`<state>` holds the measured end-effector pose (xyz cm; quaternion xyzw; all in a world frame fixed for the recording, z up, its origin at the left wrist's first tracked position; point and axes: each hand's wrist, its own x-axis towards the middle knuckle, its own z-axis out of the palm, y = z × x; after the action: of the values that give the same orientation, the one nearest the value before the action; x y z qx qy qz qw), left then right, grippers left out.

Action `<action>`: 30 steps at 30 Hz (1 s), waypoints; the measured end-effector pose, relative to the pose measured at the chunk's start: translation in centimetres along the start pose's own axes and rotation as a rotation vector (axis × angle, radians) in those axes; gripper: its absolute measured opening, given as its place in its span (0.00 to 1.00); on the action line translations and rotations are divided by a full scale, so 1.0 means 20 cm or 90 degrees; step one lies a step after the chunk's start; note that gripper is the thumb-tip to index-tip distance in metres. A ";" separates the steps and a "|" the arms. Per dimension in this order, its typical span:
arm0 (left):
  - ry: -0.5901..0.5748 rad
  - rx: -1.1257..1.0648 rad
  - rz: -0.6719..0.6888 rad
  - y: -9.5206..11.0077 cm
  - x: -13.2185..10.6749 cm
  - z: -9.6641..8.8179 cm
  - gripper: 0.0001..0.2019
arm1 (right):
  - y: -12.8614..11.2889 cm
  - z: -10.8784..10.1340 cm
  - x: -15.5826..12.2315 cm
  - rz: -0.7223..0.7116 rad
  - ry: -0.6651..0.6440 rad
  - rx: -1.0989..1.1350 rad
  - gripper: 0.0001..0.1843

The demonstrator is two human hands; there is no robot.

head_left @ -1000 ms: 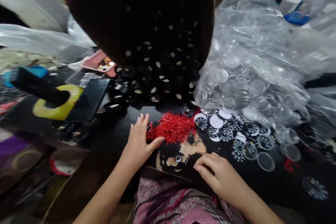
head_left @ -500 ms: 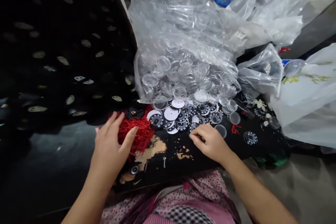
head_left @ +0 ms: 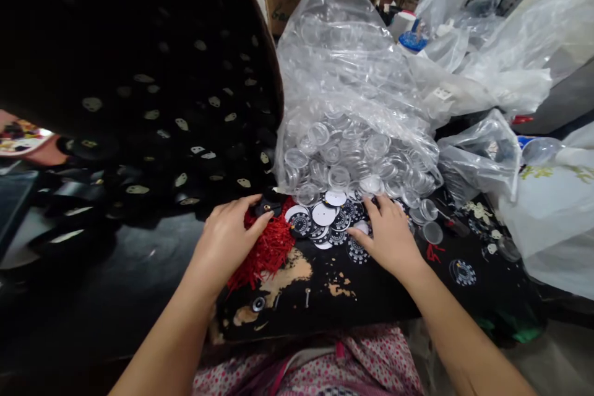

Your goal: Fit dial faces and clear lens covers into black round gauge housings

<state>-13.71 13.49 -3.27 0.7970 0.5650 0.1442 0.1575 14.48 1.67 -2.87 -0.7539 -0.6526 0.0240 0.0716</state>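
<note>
My left hand (head_left: 226,239) lies on a heap of thin red sticks (head_left: 269,252). Its thumb and fingers pinch a small black part (head_left: 269,205) at the heap's far edge. My right hand (head_left: 390,233) rests palm down with fingers spread over a scatter of round printed discs (head_left: 325,216), some white and some black with white marks. Just behind the discs a clear plastic bag (head_left: 352,93) holds many clear round lids (head_left: 357,158). Both hands work on a worn black tabletop (head_left: 352,294).
A large dark mound of small black parts (head_left: 148,111) fills the left side. More plastic bags (head_left: 547,210) crowd the right. Loose clear lids (head_left: 432,232) and a lone disc (head_left: 462,271) lie to the right of my right hand. Cardboard boxes stand at the back.
The view swung right, then back a little left. My left hand slid forward over the red sticks to the black part. My right hand moved up from the tabletop onto the discs and spread out.
</note>
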 end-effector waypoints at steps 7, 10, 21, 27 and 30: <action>-0.019 0.037 -0.014 0.08 0.00 -0.08 0.22 | -0.11 0.07 0.04 -0.179 -0.035 0.002 0.33; -0.020 0.054 -0.026 0.11 -0.02 -0.10 0.21 | -0.11 0.07 0.07 -0.204 -0.019 0.024 0.32; -0.009 0.068 -0.009 0.17 -0.02 -0.11 0.17 | -0.09 0.07 -0.13 -0.183 0.142 0.206 0.21; 0.069 0.049 -0.010 0.15 -0.03 -0.08 0.21 | -0.39 -0.15 0.11 -0.314 0.061 0.366 0.15; 0.087 0.013 -0.002 0.15 0.00 -0.06 0.21 | -0.65 -0.31 0.44 -0.354 0.031 0.362 0.13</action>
<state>-11.65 12.70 -0.88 0.7862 0.5768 0.1920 0.1107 3.82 11.66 5.60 -0.4988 -0.7975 0.1655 0.2965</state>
